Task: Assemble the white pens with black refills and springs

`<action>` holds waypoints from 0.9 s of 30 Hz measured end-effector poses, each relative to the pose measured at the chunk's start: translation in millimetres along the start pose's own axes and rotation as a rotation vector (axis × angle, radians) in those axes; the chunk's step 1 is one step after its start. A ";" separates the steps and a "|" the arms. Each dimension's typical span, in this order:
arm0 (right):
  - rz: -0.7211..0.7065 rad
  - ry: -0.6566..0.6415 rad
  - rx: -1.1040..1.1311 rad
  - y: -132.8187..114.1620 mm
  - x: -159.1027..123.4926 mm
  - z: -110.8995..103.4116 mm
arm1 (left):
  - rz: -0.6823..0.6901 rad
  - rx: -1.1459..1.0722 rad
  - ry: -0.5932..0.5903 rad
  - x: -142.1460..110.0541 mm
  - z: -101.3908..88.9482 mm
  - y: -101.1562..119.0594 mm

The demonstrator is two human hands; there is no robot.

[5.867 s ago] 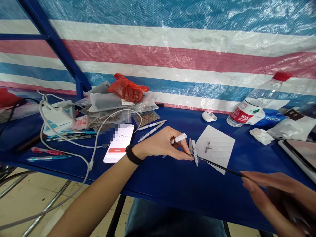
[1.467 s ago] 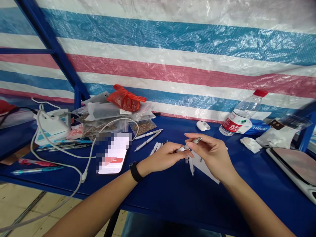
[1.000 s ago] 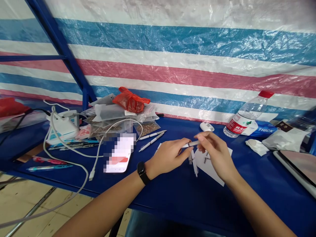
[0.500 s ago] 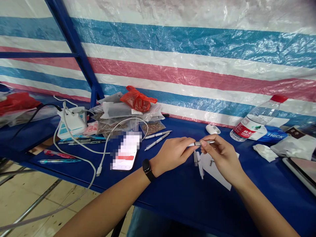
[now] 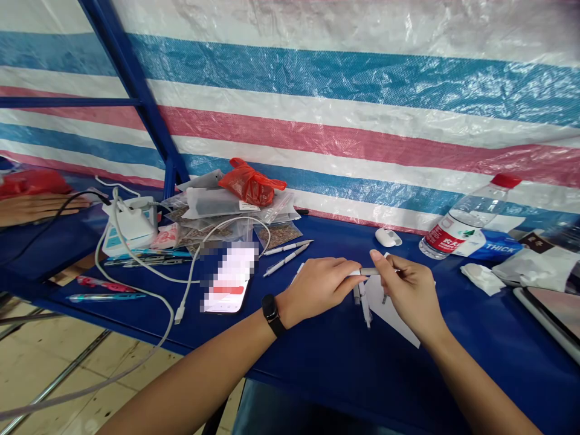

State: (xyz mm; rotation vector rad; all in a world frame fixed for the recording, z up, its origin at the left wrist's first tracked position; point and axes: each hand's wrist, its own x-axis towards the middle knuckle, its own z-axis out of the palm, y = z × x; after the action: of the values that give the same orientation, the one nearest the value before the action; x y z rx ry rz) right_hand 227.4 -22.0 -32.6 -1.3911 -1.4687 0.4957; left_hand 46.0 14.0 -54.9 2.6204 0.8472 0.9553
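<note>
- Pinching a slim white pen [image 5: 362, 272] with a silver metal end between them, the right hand [image 5: 408, 296] and left hand [image 5: 317, 287] hover just above the sheet of white paper [image 5: 393, 311], which serves as the landmark here.
- The left fingers [image 5: 339, 269] are pressed together and curled around the pen's white barrel; the right thumb and forefinger close on its silver end, and the other right fingers are partly hidden.
- Small white pen parts [image 5: 363, 305] lie on the blue table [image 5: 362, 374] along the paper's left edge, directly below the hands.
- A black wristband [image 5: 272, 315] circles the left wrist, left of the paper.
- Two white pens [image 5: 287, 258] lie farther left of the paper, beside a smartphone [image 5: 229, 279] with a blurred screen.
- Beyond the phone, again left of the paper, sit a white charger [image 5: 129, 226] with a white cable [image 5: 181, 302] and a pile of clear plastic bags [image 5: 217, 202] under a red plastic bag [image 5: 251, 187].
- Behind the paper sit a white earbud case [image 5: 388, 237] and a plastic water bottle [image 5: 462, 220].
- A crumpled tissue [image 5: 483, 279] lies right of the paper.
- Another person's hand [image 5: 31, 208] rests at the far left, well apart from the paper.
</note>
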 end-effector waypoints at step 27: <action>0.150 -0.109 -0.803 29.4 27.8 -40.8 | -0.635 0.497 -0.250 -1.7 -70.4 -41.9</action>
State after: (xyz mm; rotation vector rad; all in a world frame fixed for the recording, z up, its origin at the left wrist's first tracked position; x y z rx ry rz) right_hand 281.6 -2.9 -30.0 -2.1317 -1.7487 0.0505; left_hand -19.1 47.8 -18.4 2.4538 1.8693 0.2610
